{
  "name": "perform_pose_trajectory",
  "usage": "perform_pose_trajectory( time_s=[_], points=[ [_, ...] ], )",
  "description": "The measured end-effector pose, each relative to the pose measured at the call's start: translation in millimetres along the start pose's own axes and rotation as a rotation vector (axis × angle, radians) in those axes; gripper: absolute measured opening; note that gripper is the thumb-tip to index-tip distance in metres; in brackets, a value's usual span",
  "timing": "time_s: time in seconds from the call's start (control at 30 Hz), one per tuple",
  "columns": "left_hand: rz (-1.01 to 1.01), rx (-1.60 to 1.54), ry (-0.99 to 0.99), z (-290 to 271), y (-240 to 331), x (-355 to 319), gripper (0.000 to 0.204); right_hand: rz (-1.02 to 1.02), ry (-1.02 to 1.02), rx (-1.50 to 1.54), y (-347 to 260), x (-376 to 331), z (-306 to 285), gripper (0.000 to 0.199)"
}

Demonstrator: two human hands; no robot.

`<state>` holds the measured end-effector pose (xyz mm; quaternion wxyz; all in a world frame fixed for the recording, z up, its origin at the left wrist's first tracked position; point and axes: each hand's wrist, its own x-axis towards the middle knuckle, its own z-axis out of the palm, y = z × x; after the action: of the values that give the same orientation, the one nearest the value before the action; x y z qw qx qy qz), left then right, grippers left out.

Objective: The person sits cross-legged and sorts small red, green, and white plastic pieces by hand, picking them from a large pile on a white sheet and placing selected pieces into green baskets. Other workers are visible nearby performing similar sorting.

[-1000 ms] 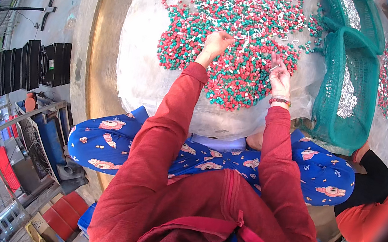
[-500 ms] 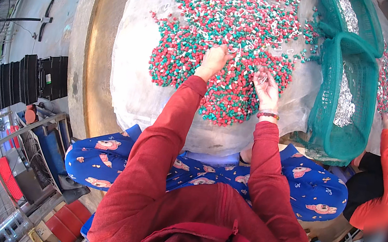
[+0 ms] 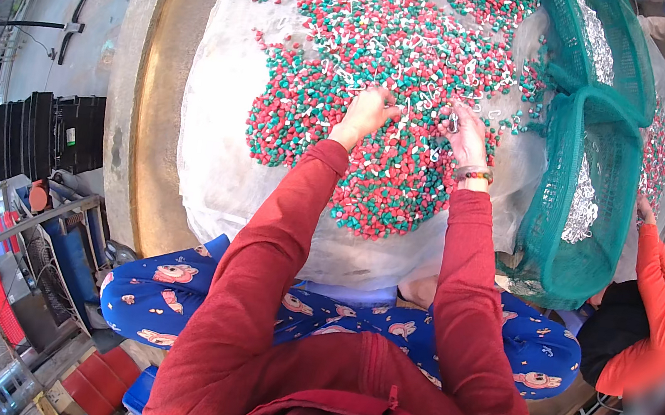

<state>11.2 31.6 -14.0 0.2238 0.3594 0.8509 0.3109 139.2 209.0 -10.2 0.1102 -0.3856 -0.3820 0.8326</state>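
A wide heap of small red, green and white pieces (image 3: 391, 173) is spread over a whitish sheet (image 3: 222, 122), with thin white hooks (image 3: 470, 70) scattered through it. My left hand (image 3: 365, 118) is over the middle of the heap, its fingertips pinched together; whatever is between them is too small to make out. Just to its right, my right hand (image 3: 468, 137) is half turned up with curled fingers. Small pale hooks show between its thumb and fingers. A bead bracelet circles that wrist.
Two green mesh-covered baskets (image 3: 549, 253) stand at the right, holding heaps of whitish hooks (image 3: 583, 208). Beyond them, a co-worker in an orange sleeve (image 3: 656, 267) reaches toward another heap (image 3: 657, 154). A raised ledge (image 3: 135, 98) runs along the left.
My right hand has turned inward and its fingers have curled more around the hooks. My left hand stays pinched over the heap. The whole view has shifted slightly.
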Motion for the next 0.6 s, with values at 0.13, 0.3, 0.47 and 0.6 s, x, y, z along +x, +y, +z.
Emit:
perform_pose_trajectory(
  time_s=[0.13,0.3,0.47,0.6],
  points=[
    [0.007,0.184,0.035,14.5,-3.8,-2.6,0.023,-0.285,0.091,-0.858,-2.1,31.4,21.0,0.036],
    [-0.167,0.008,0.055,-8.9,-11.6,-4.1,0.023,-0.454,-0.007,-1.621,18.3,37.2,38.5,0.026],
    [-0.242,0.188,0.297,-28.5,-33.4,1.6,0.027,-0.332,-0.299,-1.496,31.8,7.0,46.6,0.023],
    [-0.246,0.465,0.082,-24.1,-40.8,12.8,0.03,-0.155,-0.367,-1.063,29.6,-24.4,46.8,0.021]
  ],
)
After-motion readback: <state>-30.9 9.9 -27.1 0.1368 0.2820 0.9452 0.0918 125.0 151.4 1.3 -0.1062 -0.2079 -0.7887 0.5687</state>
